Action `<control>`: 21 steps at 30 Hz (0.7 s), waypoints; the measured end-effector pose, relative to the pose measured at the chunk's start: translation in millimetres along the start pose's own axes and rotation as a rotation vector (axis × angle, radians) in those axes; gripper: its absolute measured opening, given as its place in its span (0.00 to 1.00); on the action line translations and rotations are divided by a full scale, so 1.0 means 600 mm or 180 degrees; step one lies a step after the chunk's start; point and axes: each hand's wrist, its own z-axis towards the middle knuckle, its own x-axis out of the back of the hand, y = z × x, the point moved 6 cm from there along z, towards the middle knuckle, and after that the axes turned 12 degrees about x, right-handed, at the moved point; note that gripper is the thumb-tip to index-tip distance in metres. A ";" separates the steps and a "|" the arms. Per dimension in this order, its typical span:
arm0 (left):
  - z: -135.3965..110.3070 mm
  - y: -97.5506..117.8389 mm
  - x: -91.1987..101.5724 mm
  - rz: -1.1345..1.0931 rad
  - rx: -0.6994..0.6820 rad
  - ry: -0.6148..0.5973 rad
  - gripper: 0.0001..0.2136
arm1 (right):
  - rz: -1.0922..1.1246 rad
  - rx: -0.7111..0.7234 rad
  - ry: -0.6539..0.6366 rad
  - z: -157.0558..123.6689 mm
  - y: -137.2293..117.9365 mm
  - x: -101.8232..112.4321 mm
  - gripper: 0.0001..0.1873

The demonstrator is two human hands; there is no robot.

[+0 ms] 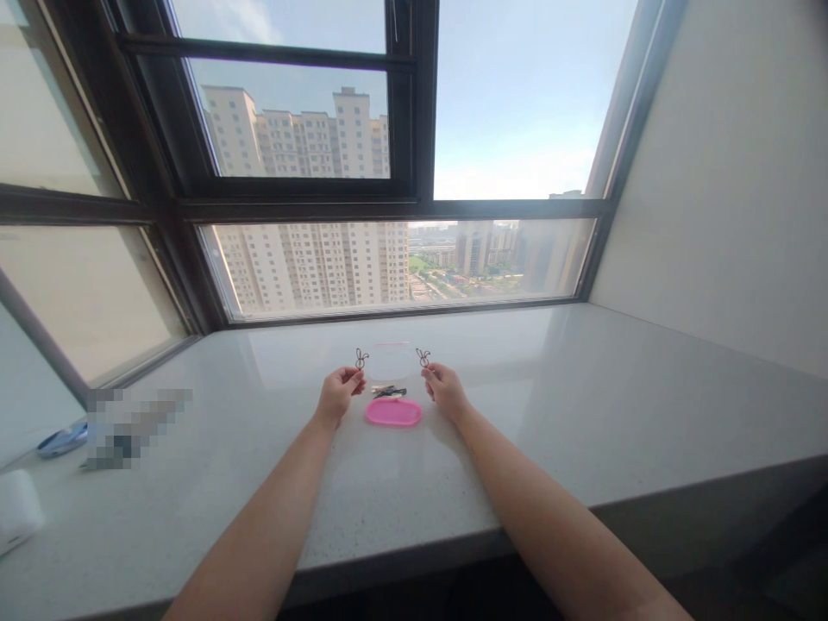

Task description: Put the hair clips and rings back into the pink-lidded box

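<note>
My left hand (337, 393) is closed in a pinch on a small rabbit-shaped wire clip (360, 358), held upright above the white sill (582, 405). Pinched the same way in my right hand (443, 390) is a second rabbit-shaped clip (423, 356). Between the two hands lies a pink oval lid (393, 412) flat on the sill. Just behind it rest a few small dark clips (389, 392). A clear container (390, 360) stands behind those, hard to make out.
A wide window with a dark frame (414, 207) runs along the back of the sill. A white wall (730, 172) closes the right side. At the far left lie a blue object (61, 440), a blurred patch and a white thing (18, 509).
</note>
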 end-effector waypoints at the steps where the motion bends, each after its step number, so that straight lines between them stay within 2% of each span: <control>1: 0.001 -0.001 0.001 -0.0012 0.0002 0.0003 0.20 | 0.0028 -0.0008 0.0009 0.000 0.001 0.000 0.17; 10: 0.004 0.002 0.015 -0.0148 -0.0043 0.0255 0.20 | 0.0231 -0.0080 0.0147 0.001 0.005 0.003 0.21; 21: 0.013 -0.007 0.022 -0.0512 0.0099 0.0266 0.19 | 0.0401 -0.0209 0.0334 0.001 0.012 0.011 0.23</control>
